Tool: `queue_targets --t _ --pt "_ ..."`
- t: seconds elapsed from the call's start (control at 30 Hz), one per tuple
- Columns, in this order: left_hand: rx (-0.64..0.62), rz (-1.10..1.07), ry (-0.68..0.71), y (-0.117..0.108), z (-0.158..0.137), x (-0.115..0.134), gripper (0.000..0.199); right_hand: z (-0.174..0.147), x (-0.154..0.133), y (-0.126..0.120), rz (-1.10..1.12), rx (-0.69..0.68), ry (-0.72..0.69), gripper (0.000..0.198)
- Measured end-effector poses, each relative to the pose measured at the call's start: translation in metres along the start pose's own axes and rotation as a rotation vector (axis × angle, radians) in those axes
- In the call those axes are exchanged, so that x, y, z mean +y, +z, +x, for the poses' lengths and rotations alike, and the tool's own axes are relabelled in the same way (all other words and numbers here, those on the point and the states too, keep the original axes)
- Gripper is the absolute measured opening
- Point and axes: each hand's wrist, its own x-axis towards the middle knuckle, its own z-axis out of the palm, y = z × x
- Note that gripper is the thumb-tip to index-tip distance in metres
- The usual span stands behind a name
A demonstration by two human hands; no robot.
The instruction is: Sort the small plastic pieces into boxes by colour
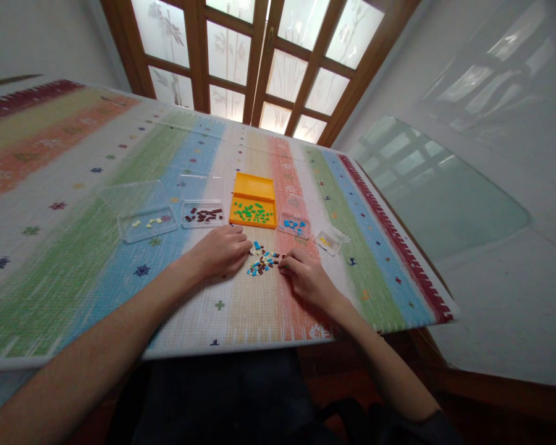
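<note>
A loose pile of small toy bricks point(262, 264) in blue, brown and cream lies on the striped tablecloth between my hands. My left hand point(225, 250) rests at the pile's left side with its fingers curled in; whatever they may hold is hidden. On the right edge of the pile, my right hand point(303, 275) pinches thumb and fingers together, and a speck of green brick shows at the tips. Beyond the pile stands an open orange box point(254, 185) with several green bricks point(252, 213) inside.
Left of the orange box are clear boxes holding brown bricks point(204, 215) and cream bricks point(154, 221). To its right, clear boxes hold blue bricks point(294, 225) and yellow bricks point(325, 241). The table's front edge point(259, 346) runs below my forearms.
</note>
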Motion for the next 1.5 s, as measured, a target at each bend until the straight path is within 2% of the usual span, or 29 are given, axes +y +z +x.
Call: queue_targets --t 0.27,0.4,0.77,0.97,1.17,1.3,1.5 --pt "0.007 0.013 0.013 0.002 -0.001 -0.002 0.024 0.006 -0.003 0.0 -0.09 -0.13 0.111 0.02" --pt "0.009 0.009 0.005 0.002 -0.001 -0.002 0.027 0.008 -0.005 0.001 -0.133 -0.158 0.121 0.022" --pt "0.021 -0.005 0.012 0.001 0.0 -0.001 0.023 0.003 -0.019 0.006 -0.263 -0.141 0.162 0.029" --pt "0.011 -0.04 -0.005 0.0 0.0 0.0 0.029 0.002 -0.017 0.006 -0.245 -0.145 0.143 0.027" --pt "0.011 0.008 -0.008 0.0 0.0 0.0 0.025 0.005 -0.011 0.0 -0.147 -0.136 0.088 0.027" --pt "0.013 0.024 -0.008 -0.002 0.001 0.001 0.024 0.025 -0.006 -0.014 -0.066 -0.1 0.021 0.028" --pt "0.013 0.029 -0.006 -0.002 0.002 0.002 0.025 0.092 0.002 -0.023 -0.043 0.001 -0.014 0.019"
